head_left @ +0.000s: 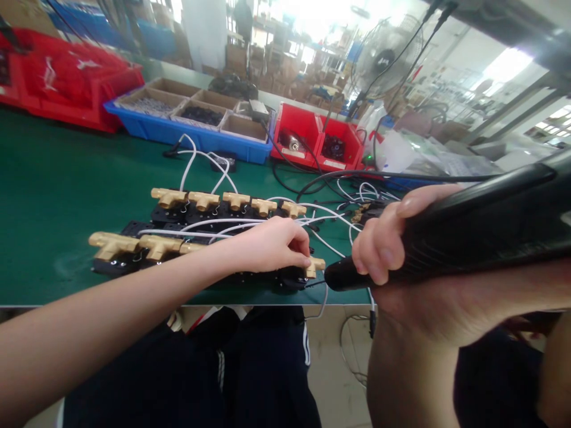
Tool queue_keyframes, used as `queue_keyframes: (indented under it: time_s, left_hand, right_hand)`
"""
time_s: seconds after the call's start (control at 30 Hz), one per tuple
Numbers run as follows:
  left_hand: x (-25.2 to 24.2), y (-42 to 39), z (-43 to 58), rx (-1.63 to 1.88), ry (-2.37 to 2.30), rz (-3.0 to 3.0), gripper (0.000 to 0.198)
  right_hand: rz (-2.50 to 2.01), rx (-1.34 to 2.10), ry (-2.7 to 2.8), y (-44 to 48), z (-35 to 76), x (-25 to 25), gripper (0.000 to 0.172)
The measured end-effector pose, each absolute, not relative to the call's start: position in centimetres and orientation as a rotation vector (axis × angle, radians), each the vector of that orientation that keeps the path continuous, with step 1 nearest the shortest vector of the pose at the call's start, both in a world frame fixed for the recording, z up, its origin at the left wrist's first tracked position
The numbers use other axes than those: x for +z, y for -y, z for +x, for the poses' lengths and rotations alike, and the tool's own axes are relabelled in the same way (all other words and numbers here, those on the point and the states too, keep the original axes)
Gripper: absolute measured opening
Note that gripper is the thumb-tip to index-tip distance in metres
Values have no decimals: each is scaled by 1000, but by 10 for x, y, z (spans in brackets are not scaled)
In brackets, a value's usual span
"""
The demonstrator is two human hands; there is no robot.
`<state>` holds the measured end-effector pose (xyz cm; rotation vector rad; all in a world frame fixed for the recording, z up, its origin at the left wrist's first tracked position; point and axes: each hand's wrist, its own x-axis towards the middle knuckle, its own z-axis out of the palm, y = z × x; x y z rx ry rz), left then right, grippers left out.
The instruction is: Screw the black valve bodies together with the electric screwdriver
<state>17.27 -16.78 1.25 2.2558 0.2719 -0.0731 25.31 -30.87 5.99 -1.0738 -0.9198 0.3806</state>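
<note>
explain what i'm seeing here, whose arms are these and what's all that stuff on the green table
This is one picture from a camera worn on a person's head, looking down at their own two bare hands; there is no robot. The left hand reaches across the green table, and its fingertips rest by the last brass fitting of the near row. The right hand grips a black power tool, whose tip is close to that fitting. A second row of brass fittings lies behind, and white wires run over the parts. Farther back stand a blue tray of boxes and red bins.
</note>
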Motion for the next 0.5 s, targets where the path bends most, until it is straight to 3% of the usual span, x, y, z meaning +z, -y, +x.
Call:
queue_keyframes:
  time_s: [0.33, 0.5]
  left_hand:
    - [23, 172, 180, 8, -95, 2565, 16]
    - [28, 172, 186, -205, -89, 2478, 14]
  right_hand:
    - [-994, 412, 963, 304, 254, 65, 56]
    - [-980, 455, 944, 302, 253, 66, 62]
